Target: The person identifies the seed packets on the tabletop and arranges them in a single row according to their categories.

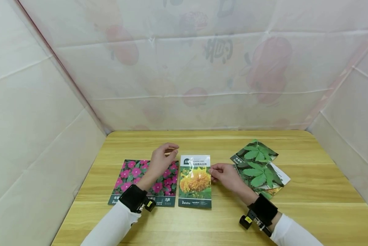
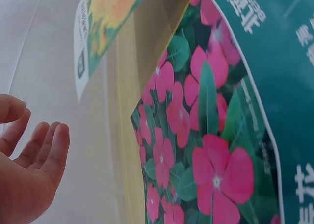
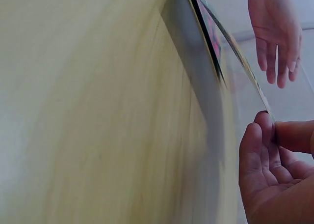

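In the head view, my right hand point(image 1: 228, 176) pinches the right edge of a seed packet with yellow sunflowers point(image 1: 195, 182). The right wrist view shows this packet edge-on and lifted off the table, between the thumb and fingers of my right hand point(image 3: 274, 170). My left hand point(image 1: 160, 160) hovers over seed packets with pink flowers point(image 1: 131, 174), its fingers loosely bent around nothing. The left wrist view has my left hand point(image 2: 29, 170) apart from the pink-flower packets point(image 2: 211, 135), with the sunflower packet point(image 2: 110, 17) beyond them.
To the right of my right hand lies a loose, overlapping pile of packets: a green-leaf packet point(image 1: 257, 152) at the back, another green-leaf packet point(image 1: 259, 174) in front, and others partly hidden below. The wooden table point(image 1: 202, 229) meets fabric walls point(image 1: 171, 112) at its back and sides.
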